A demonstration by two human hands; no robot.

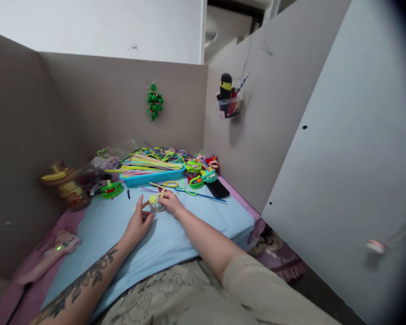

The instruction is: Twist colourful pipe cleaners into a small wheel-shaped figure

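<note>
My right hand pinches a small pale yellow pipe-cleaner piece with looped strands, just above the blue cloth. My left hand is on the other side of it, fingers apart, with a fingertip at the piece's left edge. A bit of red shows by my right fingertips, too small to make out. Behind my hands lie loose pipe cleaners, among them a long dark blue one and a yellow loop. A green pipe-cleaner figure sits to the left.
A blue tray full of pipe cleaners stands at the back. Several colourful figures and a black phone lie right of it. At left are a lidded cup and a pink corded tool. Grey panels enclose the table.
</note>
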